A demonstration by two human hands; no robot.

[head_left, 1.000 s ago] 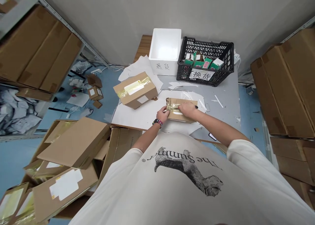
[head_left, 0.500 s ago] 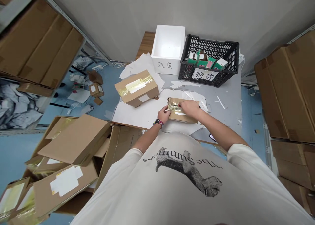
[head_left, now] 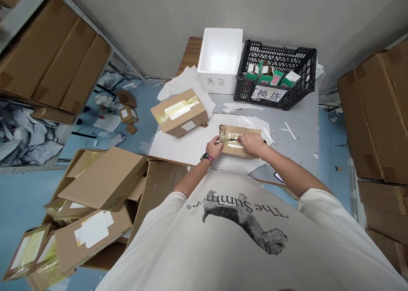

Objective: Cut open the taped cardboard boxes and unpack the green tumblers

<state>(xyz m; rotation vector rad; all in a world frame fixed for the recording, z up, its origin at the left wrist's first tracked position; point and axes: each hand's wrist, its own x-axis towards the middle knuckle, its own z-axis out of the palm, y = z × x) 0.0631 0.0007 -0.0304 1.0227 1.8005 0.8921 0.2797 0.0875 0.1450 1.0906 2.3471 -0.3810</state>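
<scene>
Left hand grips the end of a small cardboard box lying on white paper, right hand pressed on its gold tape; a taped second box, foam box and black crate sit beyond the hands.

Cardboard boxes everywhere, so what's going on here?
A person at a table has both hands on a small cardboard box, left hand at its end, right hand on its shiny tape. Another taped box sits beside it on white paper, near a white foam box and a black crate holding small green boxes.
</scene>
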